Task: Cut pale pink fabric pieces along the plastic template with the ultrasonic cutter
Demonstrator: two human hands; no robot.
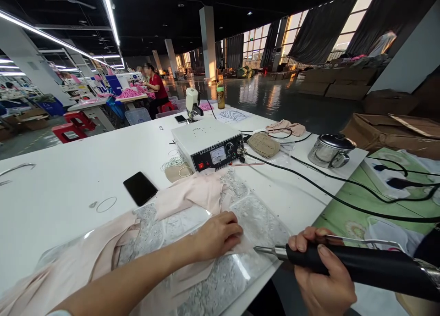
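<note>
My left hand (216,235) rests with curled fingers on a thin pale pink fabric piece (195,272) over a clear, grey-marbled mat (261,219). The fingertips are closed at the fabric's edge; what lies under them is partly hidden. My right hand (323,274) is wrapped round a black handheld ultrasonic tool (371,268). Its pointed metal tip faces left, just right of my left fingers. A thin metal strip (364,241) runs along the tool's upper side. More pale pink fabric pieces (189,192) lie beyond my left hand, with others (82,265) at the left.
A control box (206,141) with a dial stands behind the mat. Black cables (292,171) cross the table's right side. A phone (140,188), a lidded metal cup (330,151), a bottle (220,96) and an open carton (388,132) are around. A person (158,89) sits farther back.
</note>
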